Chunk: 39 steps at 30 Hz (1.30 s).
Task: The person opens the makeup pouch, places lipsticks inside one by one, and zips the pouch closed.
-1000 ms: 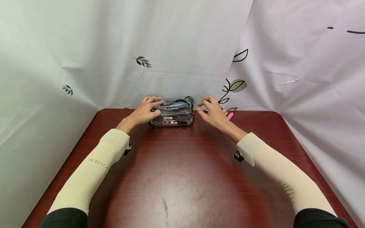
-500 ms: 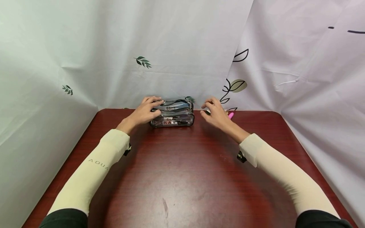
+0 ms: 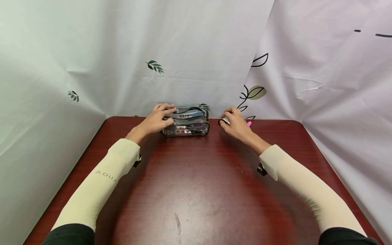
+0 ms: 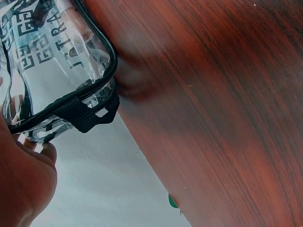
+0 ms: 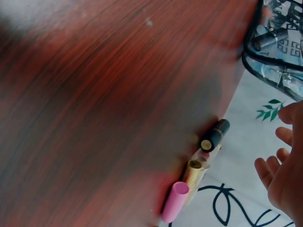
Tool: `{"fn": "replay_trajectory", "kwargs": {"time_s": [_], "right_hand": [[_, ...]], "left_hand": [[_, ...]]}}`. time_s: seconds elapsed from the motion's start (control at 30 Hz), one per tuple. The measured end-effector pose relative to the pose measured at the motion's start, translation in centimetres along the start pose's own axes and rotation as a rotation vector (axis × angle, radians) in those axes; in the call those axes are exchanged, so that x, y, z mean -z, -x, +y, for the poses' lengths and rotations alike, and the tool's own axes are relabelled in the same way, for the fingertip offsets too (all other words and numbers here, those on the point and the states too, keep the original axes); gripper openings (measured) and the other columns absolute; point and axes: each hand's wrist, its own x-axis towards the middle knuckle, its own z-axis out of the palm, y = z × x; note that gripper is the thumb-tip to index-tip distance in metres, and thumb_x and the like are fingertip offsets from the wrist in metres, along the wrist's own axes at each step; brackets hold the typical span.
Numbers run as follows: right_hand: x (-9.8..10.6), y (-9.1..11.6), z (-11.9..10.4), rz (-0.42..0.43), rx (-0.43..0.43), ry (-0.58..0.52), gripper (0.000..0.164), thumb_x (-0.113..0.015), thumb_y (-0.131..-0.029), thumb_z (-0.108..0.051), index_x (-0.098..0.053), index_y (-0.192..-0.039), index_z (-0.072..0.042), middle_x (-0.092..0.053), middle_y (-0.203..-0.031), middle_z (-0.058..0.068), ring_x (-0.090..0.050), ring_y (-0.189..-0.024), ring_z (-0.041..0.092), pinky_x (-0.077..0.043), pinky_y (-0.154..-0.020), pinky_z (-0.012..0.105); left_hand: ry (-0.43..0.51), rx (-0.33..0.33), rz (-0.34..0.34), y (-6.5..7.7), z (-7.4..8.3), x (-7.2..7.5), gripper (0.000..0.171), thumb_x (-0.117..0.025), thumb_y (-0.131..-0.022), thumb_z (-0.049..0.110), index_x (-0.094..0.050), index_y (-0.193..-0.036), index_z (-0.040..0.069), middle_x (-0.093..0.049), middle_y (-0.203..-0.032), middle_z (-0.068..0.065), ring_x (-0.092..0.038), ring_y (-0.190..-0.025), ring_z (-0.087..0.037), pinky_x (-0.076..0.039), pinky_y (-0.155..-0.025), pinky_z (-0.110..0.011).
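While the left hand (image 3: 154, 120) grips a clear pouch (image 3: 197, 128), right hand (image 3: 239, 127) near black tube (image 5: 216, 135), fingers (image 5: 263, 172) parted.

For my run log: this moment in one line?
left hand: holds clear bag; right hand: near black tube, not gripping it; alongside: gold tube, pink tube

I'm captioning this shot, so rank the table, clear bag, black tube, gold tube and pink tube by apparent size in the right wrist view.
1. Table
2. Clear bag, cut off by the frame
3. Black tube and pink tube: too alike to rank
4. Gold tube, partly hidden; smallest by what shows
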Motion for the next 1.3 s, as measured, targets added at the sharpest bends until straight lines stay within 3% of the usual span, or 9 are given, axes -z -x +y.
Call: {"fn": "replay_trajectory", "kwargs": {"time_s": [0.27, 0.53, 0.67, 0.83, 0.87, 1.3], "right_hand": [[0.2, 0.4, 1.4, -0.032, -0.002, 0.061, 0.03, -0.068, -0.105, -0.017, -0.078, -0.126, 0.003, -0.064, -0.138, 0.022, -0.056, -0.133, 0.048, -0.051, -0.111, 0.061], [0.3, 1.0, 2.8, -0.048, -0.024, 0.076, 0.03, -0.066, -0.106, -0.018, -0.077, -0.126, 0.003, -0.065, -0.139, 0.027, -0.056, -0.136, 0.048, -0.051, -0.11, 0.064], [-0.4, 1.1, 4.7, -0.027, 0.012, 0.054, 0.031, -0.064, -0.104, -0.022, -0.078, -0.121, 0.0, -0.066, -0.136, 0.024, -0.057, -0.135, 0.047, -0.054, -0.107, 0.063], [-0.4, 1.5, 5.3, -0.025, 0.053, 0.089, 0.029, -0.062, -0.099, -0.017, -0.077, -0.114, 0.003, -0.068, -0.132, 0.025, -0.06, -0.131, 0.048, -0.054, -0.106, 0.061], [0.2, 1.8, 4.2, -0.041, 0.037, 0.115, 0.028, -0.063, -0.096, -0.011, -0.076, -0.114, 0.006, -0.067, -0.131, 0.028, -0.059, -0.131, 0.053, -0.053, -0.106, 0.065], [0.8, 2.8, 5.2, -0.104, 0.046, 0.222, 0.024, -0.068, -0.098, -0.009, -0.077, -0.115, 0.005, -0.066, -0.127, 0.026, -0.062, -0.121, 0.049, -0.051, -0.108, 0.064]], "left_hand": [[0.003, 0.001, -0.011, 0.1, 0.2, 0.2, 0.067, -0.044, -0.112, 0.034, -0.042, -0.176, 0.011, -0.031, -0.186, -0.013, -0.015, -0.174, -0.042, -0.023, -0.135, -0.073], [0.051, -0.038, 0.005, -0.3, -1.1, -0.2, 0.071, -0.045, -0.109, 0.044, -0.045, -0.175, 0.018, -0.032, -0.186, -0.008, -0.015, -0.173, -0.04, -0.022, -0.132, -0.076], [0.042, -0.019, -0.006, -0.1, -0.3, 0.1, 0.07, -0.043, -0.11, 0.039, -0.044, -0.175, 0.014, -0.032, -0.186, -0.012, -0.015, -0.173, -0.043, -0.021, -0.134, -0.075], [0.005, -0.001, -0.009, -0.1, 0.1, 0.1, 0.066, -0.044, -0.113, 0.032, -0.042, -0.176, 0.011, -0.031, -0.186, -0.013, -0.015, -0.174, -0.042, -0.022, -0.135, -0.072], [0.003, -0.001, -0.009, 0.0, 0.1, 0.1, 0.066, -0.044, -0.113, 0.032, -0.042, -0.176, 0.012, -0.031, -0.186, -0.013, -0.015, -0.174, -0.042, -0.022, -0.135, -0.072], [0.003, -0.004, -0.011, 0.0, 0.0, 0.1, 0.067, -0.046, -0.112, 0.031, -0.043, -0.175, 0.011, -0.031, -0.186, -0.014, -0.015, -0.174, -0.042, -0.022, -0.135, -0.072]]}}
